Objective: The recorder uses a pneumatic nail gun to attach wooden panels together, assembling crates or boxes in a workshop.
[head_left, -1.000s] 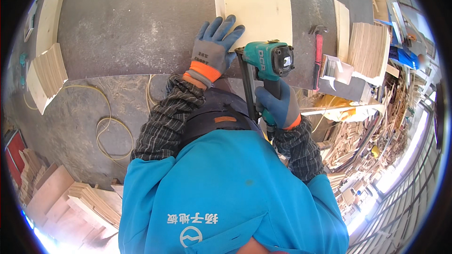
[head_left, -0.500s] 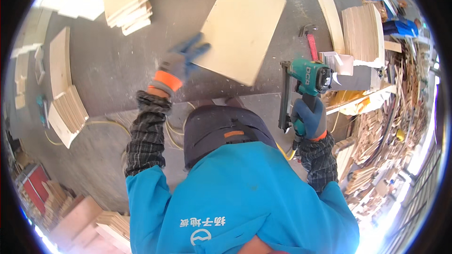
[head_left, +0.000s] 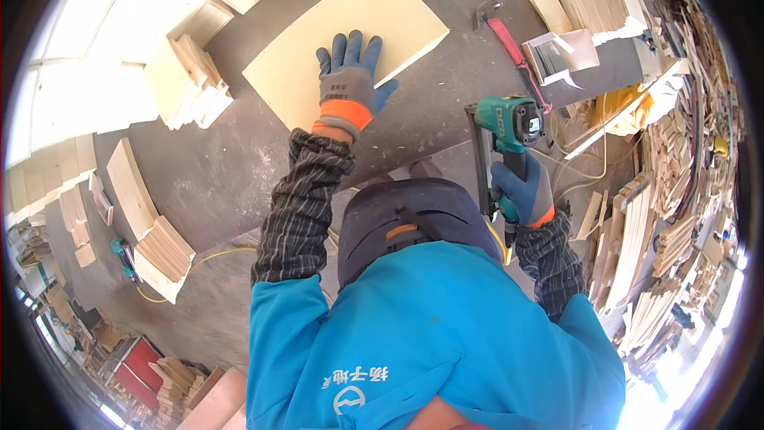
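One dark bench (head_left: pixel 199 175) bears the pale panel (head_left: pixel 294 56), its long axis slanting from near left to far right, with the nailer (head_left: pixel 509 123) well apart to its right and nearer the body, and the hammer (head_left: pixel 509 48) lying beyond the nailer. The left hand (head_left: pixel 348 87) is the nearer to the panel, laid over its near edge, fingers slightly apart and pointing away across the wood, thumb out past that edge. The right hand (head_left: pixel 523 189), clear of the panel, has its fingers wrapped round the nailer's handle.
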Action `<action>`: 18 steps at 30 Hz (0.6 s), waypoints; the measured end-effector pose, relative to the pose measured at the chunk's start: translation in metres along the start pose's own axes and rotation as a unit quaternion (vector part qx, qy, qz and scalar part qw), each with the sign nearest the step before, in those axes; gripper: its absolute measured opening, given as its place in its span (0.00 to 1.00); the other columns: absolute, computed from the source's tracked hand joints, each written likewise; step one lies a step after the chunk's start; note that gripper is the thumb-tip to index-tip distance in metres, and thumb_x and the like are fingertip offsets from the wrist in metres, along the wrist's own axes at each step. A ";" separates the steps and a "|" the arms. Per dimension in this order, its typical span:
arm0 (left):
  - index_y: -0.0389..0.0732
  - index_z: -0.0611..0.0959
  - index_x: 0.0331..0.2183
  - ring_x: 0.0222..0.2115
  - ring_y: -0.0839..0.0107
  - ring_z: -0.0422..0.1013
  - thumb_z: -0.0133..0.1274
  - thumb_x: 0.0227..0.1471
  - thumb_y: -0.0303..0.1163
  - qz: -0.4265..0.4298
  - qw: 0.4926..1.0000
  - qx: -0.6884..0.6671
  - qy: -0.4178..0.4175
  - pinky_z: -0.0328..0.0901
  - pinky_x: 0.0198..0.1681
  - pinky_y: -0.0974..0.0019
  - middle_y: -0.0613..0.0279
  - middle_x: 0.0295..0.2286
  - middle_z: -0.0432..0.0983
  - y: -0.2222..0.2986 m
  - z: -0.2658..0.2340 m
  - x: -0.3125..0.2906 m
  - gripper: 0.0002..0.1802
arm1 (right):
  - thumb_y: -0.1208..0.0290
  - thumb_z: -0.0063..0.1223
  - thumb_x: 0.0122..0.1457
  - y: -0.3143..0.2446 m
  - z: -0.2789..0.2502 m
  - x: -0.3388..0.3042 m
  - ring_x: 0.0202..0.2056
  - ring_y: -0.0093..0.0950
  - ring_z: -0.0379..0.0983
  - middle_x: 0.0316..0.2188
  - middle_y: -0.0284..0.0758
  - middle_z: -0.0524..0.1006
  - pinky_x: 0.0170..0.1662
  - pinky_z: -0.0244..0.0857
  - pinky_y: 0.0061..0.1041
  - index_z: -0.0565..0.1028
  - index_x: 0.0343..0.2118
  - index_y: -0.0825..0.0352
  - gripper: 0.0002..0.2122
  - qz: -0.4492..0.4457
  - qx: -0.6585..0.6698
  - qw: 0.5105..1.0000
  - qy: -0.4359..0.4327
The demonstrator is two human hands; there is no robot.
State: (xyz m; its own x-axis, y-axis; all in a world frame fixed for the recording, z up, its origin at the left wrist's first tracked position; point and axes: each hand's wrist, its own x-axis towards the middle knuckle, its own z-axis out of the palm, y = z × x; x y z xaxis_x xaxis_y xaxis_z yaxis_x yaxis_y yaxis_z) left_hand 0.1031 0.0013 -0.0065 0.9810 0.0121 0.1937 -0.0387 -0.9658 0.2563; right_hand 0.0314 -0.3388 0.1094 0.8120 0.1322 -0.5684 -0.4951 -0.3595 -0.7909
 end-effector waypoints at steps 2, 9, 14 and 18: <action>0.50 0.77 0.67 0.70 0.40 0.59 0.66 0.56 0.56 -0.012 0.999 0.039 -0.024 0.50 0.74 0.36 0.46 0.68 0.66 0.006 0.004 0.008 0.42 | 0.67 0.62 0.64 0.000 -0.004 0.002 0.28 0.18 0.73 0.28 0.29 0.78 0.32 0.68 0.25 0.79 0.52 0.71 0.17 -0.011 0.001 1.000 0.007; 0.53 0.80 0.66 0.70 0.40 0.60 0.65 0.57 0.55 0.024 0.999 0.042 -0.016 0.50 0.74 0.35 0.47 0.68 0.69 -0.014 0.004 0.004 0.38 | 0.67 0.62 0.64 -0.007 -0.026 0.009 0.27 0.19 0.73 0.27 0.30 0.78 0.32 0.68 0.26 0.79 0.52 0.72 0.17 0.013 0.030 0.999 0.007; 0.51 0.83 0.63 0.69 0.41 0.62 0.67 0.56 0.53 0.041 0.999 0.010 -0.014 0.52 0.73 0.34 0.48 0.66 0.71 -0.024 -0.005 0.000 0.36 | 0.65 0.63 0.64 -0.014 -0.038 0.025 0.27 0.19 0.73 0.27 0.30 0.78 0.32 0.68 0.26 0.79 0.52 0.71 0.18 -0.002 0.007 1.000 -0.008; 0.50 0.85 0.60 0.67 0.41 0.65 0.67 0.56 0.52 0.045 0.998 0.027 0.028 0.53 0.73 0.34 0.48 0.64 0.74 -0.018 -0.001 0.002 0.34 | 0.65 0.63 0.64 -0.031 -0.035 0.046 0.28 0.20 0.74 0.29 0.30 0.79 0.32 0.69 0.25 0.79 0.52 0.70 0.18 -0.013 0.013 0.999 -0.042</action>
State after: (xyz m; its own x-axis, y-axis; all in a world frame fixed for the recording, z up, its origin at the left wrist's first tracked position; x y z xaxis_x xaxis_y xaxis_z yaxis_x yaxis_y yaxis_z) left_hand 0.1055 0.0192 -0.0100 0.9618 -0.0621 0.2665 -0.1143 -0.9761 0.1848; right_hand 0.0952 -0.3539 0.1156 0.7965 0.2197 -0.5633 -0.4821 -0.3315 -0.8110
